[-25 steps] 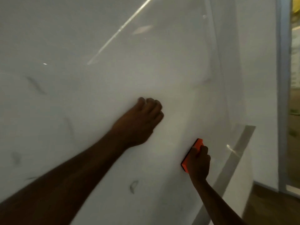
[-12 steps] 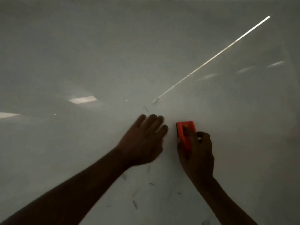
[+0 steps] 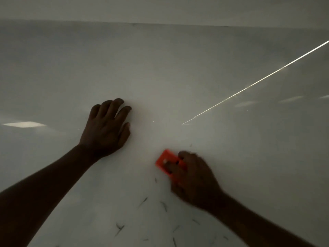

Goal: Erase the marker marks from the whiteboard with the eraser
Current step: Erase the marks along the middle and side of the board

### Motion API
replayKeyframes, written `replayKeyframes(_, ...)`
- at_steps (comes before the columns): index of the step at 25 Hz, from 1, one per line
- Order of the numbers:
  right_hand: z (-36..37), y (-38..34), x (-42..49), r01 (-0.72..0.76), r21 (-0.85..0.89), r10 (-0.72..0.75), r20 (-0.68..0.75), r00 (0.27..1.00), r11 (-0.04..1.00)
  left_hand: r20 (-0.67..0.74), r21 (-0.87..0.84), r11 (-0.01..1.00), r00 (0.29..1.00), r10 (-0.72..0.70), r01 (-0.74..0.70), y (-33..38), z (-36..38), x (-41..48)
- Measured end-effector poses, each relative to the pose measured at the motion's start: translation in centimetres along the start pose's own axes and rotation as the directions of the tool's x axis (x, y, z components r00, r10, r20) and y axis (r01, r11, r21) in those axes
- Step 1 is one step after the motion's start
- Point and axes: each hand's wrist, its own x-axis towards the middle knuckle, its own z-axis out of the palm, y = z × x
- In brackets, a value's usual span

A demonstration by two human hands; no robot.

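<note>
A large whiteboard (image 3: 178,77) fills the view in dim light. My right hand (image 3: 193,177) grips an orange eraser (image 3: 164,160) and presses it flat on the board, right of centre. My left hand (image 3: 106,129) rests palm-down on the board to the upper left of the eraser, fingers slightly apart, holding nothing. Several short dark marker marks (image 3: 164,205) are scattered below the eraser, toward the bottom edge of the view. A tiny mark (image 3: 190,145) sits just above my right hand.
The board's top edge (image 3: 178,24) runs across the upper part of the view, with wall above it. Bright reflections lie on the board: a thin diagonal streak (image 3: 249,86) at right and a rectangular light patch (image 3: 24,124) at left.
The view has swung left from the board's right end to its middle. My right hand has carried the eraser down and tilted it; my left hand now lies higher relative to it.
</note>
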Motion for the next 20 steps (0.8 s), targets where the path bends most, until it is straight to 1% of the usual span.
replayKeyframes(1,-0.9,2.6,1.4,-0.063,-0.04,0.062,-0.033,0.998,0.997,-0.009,-0.006,1.0,1.0,-0.003,0.003,0.0,0.2,0.0)
replayKeyframes(2,-1.7,5.3,3.4,-0.205,-0.074,0.2,-0.069,0.977,0.976,-0.02,-0.006,1.0,1.0,-0.005,0.005,0.0,0.3,-0.1)
replayKeyframes(3,-2.4,7.9,5.6,-0.38,-0.085,0.371,-0.104,0.923,0.921,-0.025,0.001,1.0,1.0,-0.003,0.003,0.1,0.3,-0.1)
replayKeyframes(4,-2.5,9.5,7.5,-0.524,-0.084,0.507,-0.161,0.846,0.848,-0.026,0.009,1.0,1.0,0.0,0.0,0.2,0.3,0.0)
replayKeyframes(5,-2.3,9.4,9.0,-0.631,-0.067,0.607,-0.209,0.766,0.773,-0.024,0.014,1.0,1.0,0.004,-0.004,0.2,0.3,0.1)
replayKeyframes(6,-1.4,7.6,9.6,-0.677,-0.039,0.65,-0.245,0.719,0.735,-0.024,0.014,1.0,1.0,0.006,-0.006,0.3,0.3,0.0)
replayKeyframes(7,-0.2,4.8,9.0,-0.654,-0.025,0.626,-0.262,0.735,0.756,-0.031,0.015,1.0,0.999,0.009,-0.008,0.2,0.4,0.0)
replayKeyframes(8,1.3,1.3,7.4,-0.554,0.002,0.539,-0.229,0.81,0.833,-0.042,0.022,1.0,0.999,0.007,-0.006,0.1,0.5,-0.2)
replayKeyframes(9,2.3,-2.4,4.9,-0.407,0.014,0.404,-0.152,0.902,0.913,-0.049,0.031,0.999,0.999,0.007,-0.005,-0.1,0.5,-0.4)
replayKeyframes(10,3.0,-5.4,1.8,-0.223,0.034,0.225,-0.062,0.972,0.974,-0.051,0.041,0.999,0.999,0.009,-0.007,-0.1,0.5,-0.5)
replayKeyframes(11,3.2,-7.2,-1.2,-0.049,0.045,0.048,0.021,0.999,0.998,-0.046,0.044,0.999,0.999,0.013,-0.011,-0.1,0.5,-0.6)
replayKeyframes(12,2.8,-7.2,-3.2,0.123,0.066,-0.13,0.114,0.985,0.99,-0.036,0.041,0.999,0.999,0.017,-0.016,0.0,0.3,-0.5)
replayKeyframes(13,1.8,-5.9,-3.8,0.29,0.079,-0.301,0.205,0.932,0.954,-0.028,0.033,0.999,0.999,0.021,-0.021,0.1,0.2,-0.5)
replayKeyframes(14,1.0,-3.7,-3.4,0.401,0.075,-0.407,0.255,0.877,0.913,-0.027,0.025,0.999,0.999,0.027,-0.027,0.2,0.1,-0.5)
replayKeyframes(15,0.2,-1.3,-2.3,0.418,0.039,-0.414,0.248,0.876,0.908,-0.026,0.019,0.999,0.999,0.04,-0.04,0.3,0.0,-0.7)
replayKeyframes(16,-0.6,1.4,-0.7,0.286,0.017,-0.284,0.202,0.937,0.958,-0.025,0.015,0.998,0.998,0.056,-0.056,0.5,0.1,-1.2)
replayKeyframes(17,-1.2,4.4,1.2,0.064,-0.032,-0.058,0.15,0.987,0.997,-0.026,0.016,0.997,0.997,0.072,-0.071,0.7,0.2,-1.6)
replayKeyframes(18,-1.8,6.8,3.3,-0.178,-0.087,0.181,0.031,0.983,0.98,-0.025,0.017,0.996,0.996,0.083,-0.083,0.9,0.3,-2.0)
replayKeyframes(19,-1.8,7.8,4.6,-0.403,-0.111,0.393,-0.1,0.914,0.909,-0.021,0.017,0.996,0.995,0.093,-0.092,1.2,0.4,-2.2)
replayKeyframes(20,-1.1,6.7,5.4,-0.558,-0.116,0.535,-0.181,0.825,0.822,-0.014,0.015,0.995,0.995,0.095,-0.095,1.4,0.4,-2.3)
